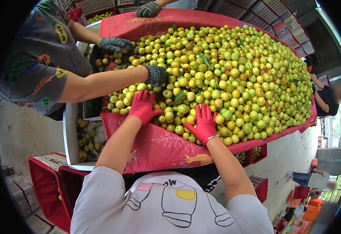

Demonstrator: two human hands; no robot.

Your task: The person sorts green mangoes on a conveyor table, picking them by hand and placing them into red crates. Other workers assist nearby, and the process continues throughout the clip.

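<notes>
A large heap of green-yellow, jujube-like fruit (237, 84) lies on a table padded with a red patterned quilt (164, 146). Both my hands wear red gloves. My left hand (144, 107) rests palm down on fruit near the heap's left end, fingers spread. Further right, my right hand (204, 124) lies on the near edge of the heap, its fingers apart and a bracelet at the wrist. Neither hand is closed around a fruit. A few green leaves (178, 96) lie among the fruit between and beyond my hands.
At the left a co-worker's gloved hands (155, 76) touch the fruit, close to my left hand. Another person's gloved hand (148, 9) rests on the quilt's far edge. A white-edged tray (68, 140) holds loose fruit at left. Red crates (43, 190) stand below it; more people are at right.
</notes>
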